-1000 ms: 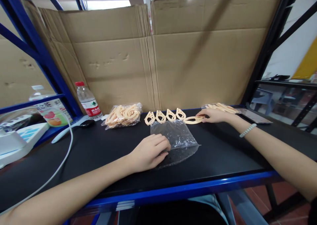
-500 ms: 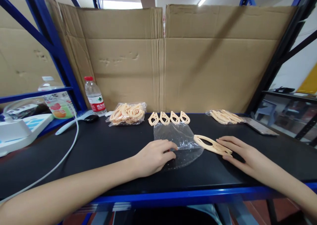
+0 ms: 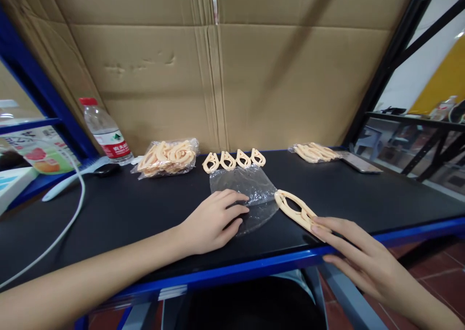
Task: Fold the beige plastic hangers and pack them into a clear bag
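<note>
My left hand (image 3: 214,221) lies flat with fingers apart over the left part of a clear plastic bag (image 3: 254,185). To the bag's right, a cream folding piece with an oval opening (image 3: 290,208) slants down toward the table's front edge, its upper tip touching the bag. The fingertips of my right hand (image 3: 359,252) rest on the lower end of this piece, while the thumb is apart below, by the edge. Behind the bag, several small cream teardrop-shaped pieces (image 3: 243,158) stand in a row.
A bag of cream pieces (image 3: 167,157) and a red-capped bottle (image 3: 109,134) are at the back left, near a white cable (image 3: 69,228). Another bagged bundle (image 3: 315,152) and a phone (image 3: 359,162) lie at the back right. Cardboard (image 3: 283,78) rises behind the black table (image 3: 119,209).
The view has tilted down and shifted. The cream folding piece has turned more steeply, its lower end closer to the table edge. My right hand has moved toward me with it; my left fingers have spread flatter.
</note>
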Demonstrator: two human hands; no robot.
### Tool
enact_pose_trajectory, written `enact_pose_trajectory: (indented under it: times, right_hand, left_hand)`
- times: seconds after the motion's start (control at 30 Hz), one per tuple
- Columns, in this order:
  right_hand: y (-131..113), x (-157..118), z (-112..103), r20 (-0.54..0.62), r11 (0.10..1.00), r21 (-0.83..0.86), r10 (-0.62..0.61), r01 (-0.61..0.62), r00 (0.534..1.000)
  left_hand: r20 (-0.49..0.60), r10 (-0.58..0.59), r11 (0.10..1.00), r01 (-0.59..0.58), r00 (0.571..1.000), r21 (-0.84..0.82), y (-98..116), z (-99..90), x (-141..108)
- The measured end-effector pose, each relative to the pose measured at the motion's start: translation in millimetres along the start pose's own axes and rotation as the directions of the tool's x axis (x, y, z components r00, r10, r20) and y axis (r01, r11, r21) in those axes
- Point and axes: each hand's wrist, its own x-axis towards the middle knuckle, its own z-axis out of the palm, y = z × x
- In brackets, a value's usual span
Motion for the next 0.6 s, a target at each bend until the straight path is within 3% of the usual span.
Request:
enact_pose_trajectory:
  times: [0.17, 0.27, 0.37, 0.5, 0.6]
  right_hand:
    - [-11, -8, 1, -0.077, 0.998, -0.014, -0.067, 0.066, 0.995]
    - [-22, -10, -7, -0.142, 0.999, -0.023, -0.027, 0.024, 0.989]
    - [-29, -9, -17, -0.292, 0.999, -0.016, 0.033, -0.04, 0.956]
    - [-29, 9, -35, -0.4, 0.998, -0.025, 0.049, -0.064, 0.915]
    - [-35, 38, -47, -0.358, 0.997, -0.054, -0.067, 0.051, 0.931]
  left_hand:
    - [-0.018, 0.038, 0.999, -0.037, 0.999, 0.005, 0, 0.2, 2]
    - [-0.023, 0.067, 0.998, -0.067, 0.998, 0.002, 0, 0.4, 2]
    - [-0.029, 0.075, 0.997, -0.075, 0.997, -0.01, 0, 0.9, 1]
    - [-0.033, 0.078, 0.997, -0.079, 0.996, -0.013, 0, 1.2, 1]
    - [-0.02, 0.077, 0.997, -0.078, 0.997, -0.016, 0, 0.8, 1]
